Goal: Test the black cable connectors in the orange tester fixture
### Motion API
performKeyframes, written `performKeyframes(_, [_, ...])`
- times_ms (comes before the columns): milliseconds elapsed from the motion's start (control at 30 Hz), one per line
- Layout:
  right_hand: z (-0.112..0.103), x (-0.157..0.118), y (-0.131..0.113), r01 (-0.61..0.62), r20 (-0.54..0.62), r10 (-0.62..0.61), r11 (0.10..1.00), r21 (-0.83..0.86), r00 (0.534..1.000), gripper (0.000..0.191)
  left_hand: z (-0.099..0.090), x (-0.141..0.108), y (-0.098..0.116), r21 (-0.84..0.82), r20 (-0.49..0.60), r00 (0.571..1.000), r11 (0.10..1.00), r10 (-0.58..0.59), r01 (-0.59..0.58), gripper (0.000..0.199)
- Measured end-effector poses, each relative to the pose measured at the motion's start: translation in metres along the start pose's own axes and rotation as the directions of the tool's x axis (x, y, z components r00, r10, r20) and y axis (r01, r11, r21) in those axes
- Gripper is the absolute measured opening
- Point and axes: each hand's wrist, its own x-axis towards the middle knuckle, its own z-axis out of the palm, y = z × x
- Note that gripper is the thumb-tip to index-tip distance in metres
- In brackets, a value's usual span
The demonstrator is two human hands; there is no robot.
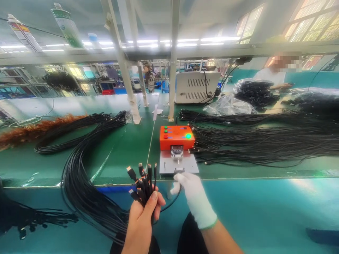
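The left hand (143, 215) grips a bundle of cable ends (141, 183), plugs pointing up. Just beside it, the gloved right hand (194, 195) pinches one cable at the orange tester (177, 137) on the worktop (127, 144).

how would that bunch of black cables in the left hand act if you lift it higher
The bunch of black cables would likely flop: below the left hand its strands already sag in a long loop off the table edge. It probably drags, since the loop runs back onto the belt. The plug ends fan out above the fingers, so some may slip loose.
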Motion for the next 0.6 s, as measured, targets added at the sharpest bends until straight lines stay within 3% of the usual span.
performKeyframes(267, [0.003, -0.011, -0.007, 0.099, -0.015, -0.1, 0.993, -0.058, 0.995, 0.029, 0.0, 0.003, -0.001, -0.005, -0.005, 0.998, 0.998, -0.063, 0.063, 0.026])
performKeyframes(400, [0.0, -0.018, -0.003, 0.115, 0.077, -0.107, 0.987, -0.116, 0.991, 0.029, 0.002, 0.002, 0.003, -0.002, 0.037, 0.997, 0.998, -0.069, 0.069, 0.029])
performKeyframes(467, [-0.004, -0.024, 0.001, 0.115, 0.135, -0.079, 0.951, -0.288, 0.988, 0.03, 0.002, 0.001, 0.005, 0.007, 0.065, 0.996, 0.998, -0.067, 0.067, 0.029])
performKeyframes(500, [-0.006, -0.028, 0.002, 0.107, 0.108, -0.067, 0.903, -0.417, 0.992, 0.029, 0.002, 0.0, 0.005, 0.009, 0.084, 0.994, 0.998, -0.066, 0.066, 0.029])
performKeyframes(600, [-0.01, -0.042, -0.002, 0.087, -0.106, -0.217, 0.722, -0.686, 0.97, 0.017, 0.003, -0.002, 0.002, 0.013, 0.133, 0.989, 0.998, -0.057, 0.056, 0.028])
